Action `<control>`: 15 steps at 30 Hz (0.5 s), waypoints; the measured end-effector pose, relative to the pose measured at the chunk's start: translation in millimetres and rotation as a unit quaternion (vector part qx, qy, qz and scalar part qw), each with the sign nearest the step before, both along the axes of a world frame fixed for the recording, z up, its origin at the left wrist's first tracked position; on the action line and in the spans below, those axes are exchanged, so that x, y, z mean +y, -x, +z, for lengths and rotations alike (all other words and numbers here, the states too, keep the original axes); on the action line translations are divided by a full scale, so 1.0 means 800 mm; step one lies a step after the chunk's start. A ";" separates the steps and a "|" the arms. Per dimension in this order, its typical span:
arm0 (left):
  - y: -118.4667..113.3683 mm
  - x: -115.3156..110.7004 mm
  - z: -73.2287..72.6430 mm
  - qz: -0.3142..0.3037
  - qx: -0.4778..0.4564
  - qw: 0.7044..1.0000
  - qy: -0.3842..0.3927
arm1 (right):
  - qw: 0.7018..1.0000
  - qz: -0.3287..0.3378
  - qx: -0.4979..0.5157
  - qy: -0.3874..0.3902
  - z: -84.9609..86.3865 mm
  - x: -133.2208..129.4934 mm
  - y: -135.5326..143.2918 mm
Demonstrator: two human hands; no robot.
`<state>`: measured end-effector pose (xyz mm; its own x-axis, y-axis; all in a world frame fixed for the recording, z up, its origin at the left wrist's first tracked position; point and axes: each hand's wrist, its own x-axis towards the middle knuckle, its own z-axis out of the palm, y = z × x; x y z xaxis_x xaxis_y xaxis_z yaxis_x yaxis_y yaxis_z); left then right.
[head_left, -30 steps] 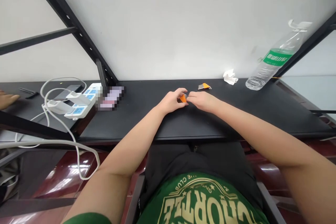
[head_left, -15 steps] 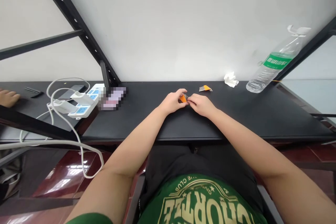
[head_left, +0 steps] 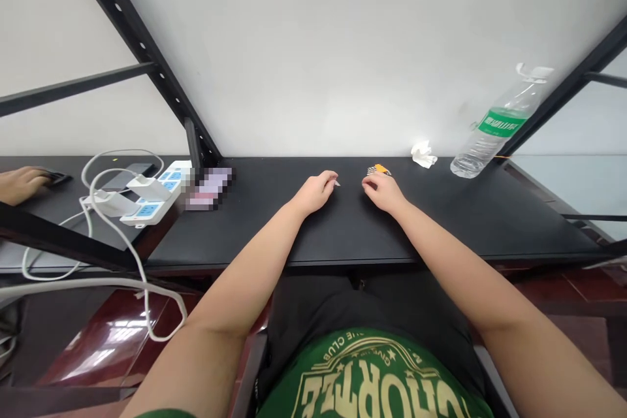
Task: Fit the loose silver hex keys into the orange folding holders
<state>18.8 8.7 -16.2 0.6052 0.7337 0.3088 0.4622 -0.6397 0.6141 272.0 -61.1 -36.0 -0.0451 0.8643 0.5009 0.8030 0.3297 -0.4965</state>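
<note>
My left hand (head_left: 313,194) rests low over the black desk, its fingers pinched together. A small pale grey tip (head_left: 336,183) juts out past the fingertips; what it belongs to is hidden in the hand. To the right, apart from it, my right hand (head_left: 385,192) is closed with thumb and fingers curled inward, and what it holds, if anything, cannot be made out. Just behind the right knuckles lies an orange holder (head_left: 381,170) with several thin metal rods side by side, partly covered by the hand.
A crumpled white tissue (head_left: 423,154) and a clear bottle (head_left: 492,127) with a green label stand at the back right. On the left are a blurred phone-like object (head_left: 210,188), a white power strip (head_left: 159,192) with cables and a black frame post. Another person's hand (head_left: 22,184) rests at far left.
My hands have drawn apart, the right one moving right beside the orange holder. The orange piece held between them no longer shows. The other person's hand has moved right. The view has shifted slightly.
</note>
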 end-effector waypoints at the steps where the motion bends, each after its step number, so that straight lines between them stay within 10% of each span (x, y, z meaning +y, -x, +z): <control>1: 0.001 0.003 -0.001 0.010 -0.020 1.000 0.020 | 1.000 -0.001 0.008 0.004 0.000 0.001 -0.002; 15: 0.009 0.022 -0.010 0.092 0.021 0.995 0.011 | 0.994 -0.110 0.011 -0.005 -0.006 0.009 -0.026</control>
